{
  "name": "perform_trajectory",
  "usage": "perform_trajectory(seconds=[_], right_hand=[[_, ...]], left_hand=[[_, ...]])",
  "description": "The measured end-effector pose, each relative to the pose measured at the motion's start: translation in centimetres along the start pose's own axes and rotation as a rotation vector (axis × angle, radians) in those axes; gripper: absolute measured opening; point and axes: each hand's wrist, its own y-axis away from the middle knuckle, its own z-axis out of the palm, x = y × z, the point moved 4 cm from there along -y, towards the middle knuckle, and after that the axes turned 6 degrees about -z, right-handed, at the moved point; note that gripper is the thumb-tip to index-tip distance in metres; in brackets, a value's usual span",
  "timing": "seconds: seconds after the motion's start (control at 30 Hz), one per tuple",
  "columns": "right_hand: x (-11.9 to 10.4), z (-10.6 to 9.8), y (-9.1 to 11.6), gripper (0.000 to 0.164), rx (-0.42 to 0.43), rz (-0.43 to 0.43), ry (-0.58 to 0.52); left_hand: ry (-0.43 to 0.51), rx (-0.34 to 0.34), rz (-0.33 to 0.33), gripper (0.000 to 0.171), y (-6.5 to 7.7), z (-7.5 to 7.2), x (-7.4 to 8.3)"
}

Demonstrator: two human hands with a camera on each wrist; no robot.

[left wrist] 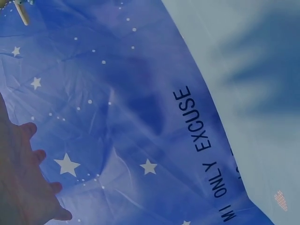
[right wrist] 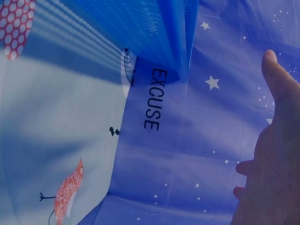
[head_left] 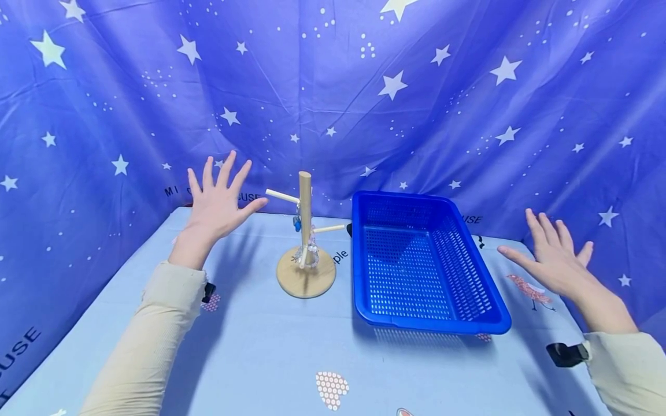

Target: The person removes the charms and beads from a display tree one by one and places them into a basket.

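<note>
My left hand [head_left: 215,206] is raised over the left part of the table, its fingers spread and straight, holding nothing. To its right stands a wooden rack [head_left: 305,214] with a round base, an upright post and several side pegs. A small blue trinket [head_left: 297,223] hangs near the upper peg, and clear beaded jewellery [head_left: 313,254] hangs low by the post. Right of the rack sits a blue plastic basket [head_left: 364,315] with perforated walls and nothing inside. Beyond the basket's right side, my right hand [head_left: 559,260] hovers with fingers apart, also holding nothing.
A light blue cloth [head_left: 250,358] printed with hearts and a bird covers the table. Behind it hangs a purple-blue curtain [head_left: 291,86] with white stars. Each wrist wears a black device, such as the one on the right wrist [head_left: 566,354].
</note>
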Motion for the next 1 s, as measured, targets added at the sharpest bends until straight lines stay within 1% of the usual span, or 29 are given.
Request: perform_trajectory(seconds=[0.2,0.5,0.83,1.0], right_hand=[[-0.3,0.1,-0.3,0.101,0.004,-0.013,-0.004],[-1.0,0.3,-0.3,0.101,0.011,-0.027,-0.006],[-2.0,0.5,-0.3,0.1,-0.008,-0.049,-0.008],[-2.8,0.7,-0.3,0.102,-0.004,-0.07,-0.006]], left_hand=[[0.003,0.008,0.02,0.091,-0.2,-0.1,0.8],[-0.005,0.043,0.053,0.09,-0.2,-0.4,1.8],[0.018,0.084,0.101,0.086,-0.1,-0.9,2.4],[0.008,0.086,0.106,0.084,-0.1,-1.1,2.7]])
